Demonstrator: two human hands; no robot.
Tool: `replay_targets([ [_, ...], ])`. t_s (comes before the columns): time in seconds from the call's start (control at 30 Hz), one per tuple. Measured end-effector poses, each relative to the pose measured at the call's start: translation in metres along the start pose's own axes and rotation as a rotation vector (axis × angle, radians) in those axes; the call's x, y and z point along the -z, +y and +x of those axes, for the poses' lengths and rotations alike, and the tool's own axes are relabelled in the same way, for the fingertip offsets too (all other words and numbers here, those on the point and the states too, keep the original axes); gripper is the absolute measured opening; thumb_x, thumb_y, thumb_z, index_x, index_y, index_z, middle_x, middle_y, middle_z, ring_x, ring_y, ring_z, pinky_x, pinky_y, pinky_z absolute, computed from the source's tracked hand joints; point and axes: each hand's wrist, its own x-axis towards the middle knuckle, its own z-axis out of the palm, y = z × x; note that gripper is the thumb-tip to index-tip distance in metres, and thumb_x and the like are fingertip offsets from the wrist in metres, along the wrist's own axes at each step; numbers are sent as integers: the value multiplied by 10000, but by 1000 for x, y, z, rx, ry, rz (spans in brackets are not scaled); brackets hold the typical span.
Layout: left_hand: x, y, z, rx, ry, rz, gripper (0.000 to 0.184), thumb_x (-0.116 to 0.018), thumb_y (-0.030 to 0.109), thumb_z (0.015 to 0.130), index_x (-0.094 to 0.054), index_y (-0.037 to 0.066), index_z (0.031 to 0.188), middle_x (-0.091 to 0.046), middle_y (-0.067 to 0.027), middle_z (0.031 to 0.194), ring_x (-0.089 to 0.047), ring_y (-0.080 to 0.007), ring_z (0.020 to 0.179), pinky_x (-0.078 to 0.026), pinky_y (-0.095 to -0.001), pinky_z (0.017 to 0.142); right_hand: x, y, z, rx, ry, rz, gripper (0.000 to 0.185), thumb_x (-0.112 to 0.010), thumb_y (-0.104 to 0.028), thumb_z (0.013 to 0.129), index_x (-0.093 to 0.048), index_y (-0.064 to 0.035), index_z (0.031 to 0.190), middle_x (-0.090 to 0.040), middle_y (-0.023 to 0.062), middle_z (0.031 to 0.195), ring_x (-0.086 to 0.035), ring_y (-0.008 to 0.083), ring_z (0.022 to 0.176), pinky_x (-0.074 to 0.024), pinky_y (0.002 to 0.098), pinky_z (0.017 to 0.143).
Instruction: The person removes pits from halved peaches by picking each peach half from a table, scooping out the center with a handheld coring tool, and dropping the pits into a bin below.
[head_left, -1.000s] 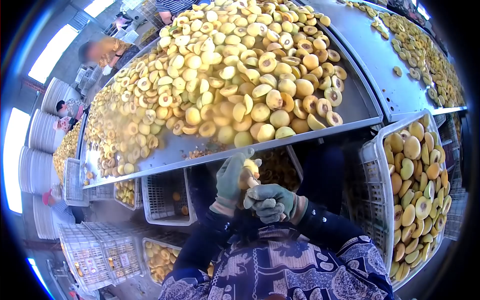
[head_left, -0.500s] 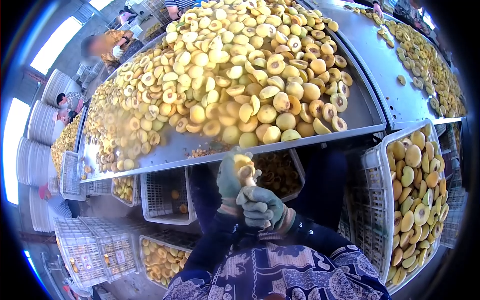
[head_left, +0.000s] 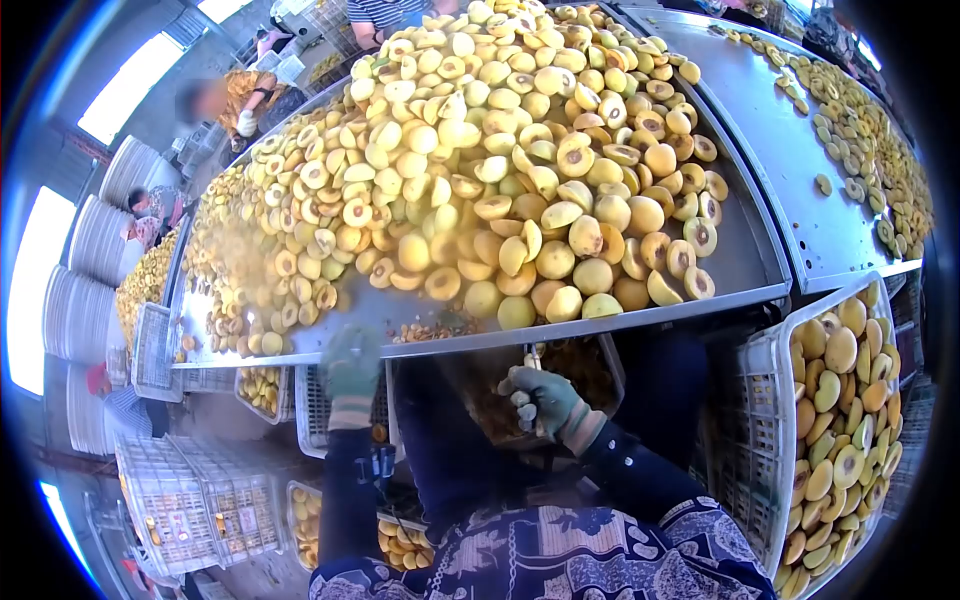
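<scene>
My right hand (head_left: 545, 402), in a grey-green glove, is closed around a slim hand tool (head_left: 533, 356) with a pale metal tip pointing up. It sits just below the front edge of the metal table (head_left: 640, 324). My gloved left hand (head_left: 352, 362) is at that same edge, farther left. Motion smears its fingers, so whether it holds anything is unclear. On the table rises a big heap of halved yellow peaches (head_left: 430, 160), many showing brown pit hollows. Small brown scraps (head_left: 435, 330) lie along the near rim. Beneath, between my knees, stands a crate (head_left: 613, 372) with dark bits inside.
At my right stands a white plastic crate (head_left: 752, 400) full of peach halves. More crates (head_left: 200, 500) are at the lower left. Another metal table (head_left: 745, 95) with fruit adjoins at right. A co-worker (head_left: 245, 105) is beyond the heap, near stacked white trays (head_left: 90, 235).
My left hand, which held a peach half against the tool, has swung left to the table edge. My right hand has moved slightly right and up, still holding the tool. The view shifted slightly.
</scene>
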Motion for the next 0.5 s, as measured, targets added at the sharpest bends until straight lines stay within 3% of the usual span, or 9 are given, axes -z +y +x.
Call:
replay_targets([
  [0.03,-15,10,8,-229,6,23,238,-673,255,825,-699,97,1001,-656,-96,1031,-602,-310,961,-490,-356,862,-7,0,-2,37,53,-111,175,-606,-238,902,-581,-65,893,-520,1,622,-460,91,453,-384,224,403],
  [0.07,-33,24,16,-144,-32,-73,334,-659,319,827,-670,88,1068,-641,-141,1126,-593,-323,1036,-478,-386,882,-13,2,-6,75,107,-223,179,-612,-235,895,-578,-61,882,-515,6,608,-470,96,453,-387,222,399],
  [0.13,-57,57,43,137,-391,-225,492,-659,417,802,-625,69,1148,-620,-183,1183,-584,-348,1083,-462,-417,912,-12,2,-16,57,167,-414,172,-639,-216,848,-562,-62,864,-515,31,598,-480,108,455,-393,224,403],
  [0.23,-91,76,67,65,-473,-91,651,-700,469,779,-578,26,1239,-645,-180,1149,-612,-325,1075,-454,-365,949,-13,2,-30,22,135,-368,172,-630,-216,857,-562,-60,880,-520,36,603,-479,109,455,-396,231,409],
  [0.27,-94,84,72,91,-488,-28,696,-707,462,772,-544,16,1281,-620,-191,1214,-574,-324,1158,-427,-362,994,-14,0,-34,38,138,-411,187,-629,-229,871,-563,-55,896,-532,41,615,-479,113,455,-402,238,411],
  [0.37,-88,86,74,133,-509,-84,734,-735,443,756,-514,15,1309,-603,-194,1238,-568,-330,1164,-420,-360,1009,-21,-9,-45,103,115,-472,213,-634,-262,885,-580,-60,919,-570,51,644,-501,117,459,-411,239,410],
  [0.4,-84,86,66,77,-395,-164,728,-783,335,723,-506,20,1318,-588,-201,1254,-574,-342,1145,-435,-372,999,-27,-13,-47,158,133,-495,223,-637,-274,887,-587,-61,934,-582,52,655,-510,117,462,-415,235,411],
  [0.5,-67,80,43,-411,-185,-289,717,-788,198,702,-484,14,1324,-568,-199,1281,-578,-338,1142,-461,-389,974,-35,-25,-39,334,131,-560,263,-642,-316,903,-617,-73,1000,-632,48,698,-541,110,468,-428,213,416],
])
